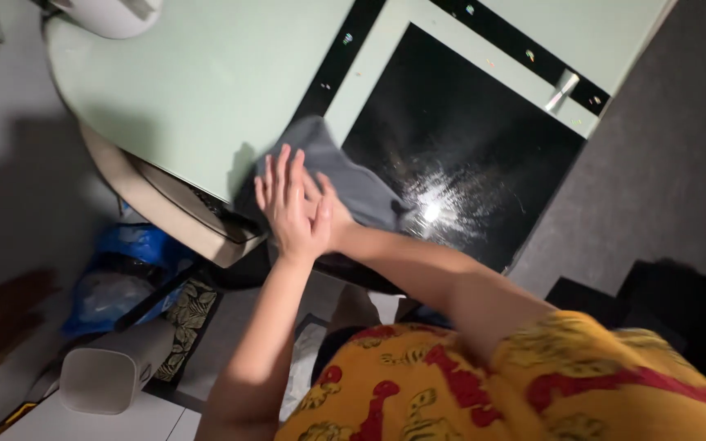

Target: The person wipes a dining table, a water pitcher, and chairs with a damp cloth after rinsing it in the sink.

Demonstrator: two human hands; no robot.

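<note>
At the surface's lower edge, beside the black glass panel, I see both hands pressed flat on a grey cloth. My left hand lies open, fingers spread, over my right hand, whose fingers are mostly hidden, so I cannot tell their grip. Below the surface sit a blue bag and a white bin.

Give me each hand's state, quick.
Left hand: open, fingers spread flat at the grey cloth's edge.
Right hand: mostly hidden behind the left; cannot tell.
</note>
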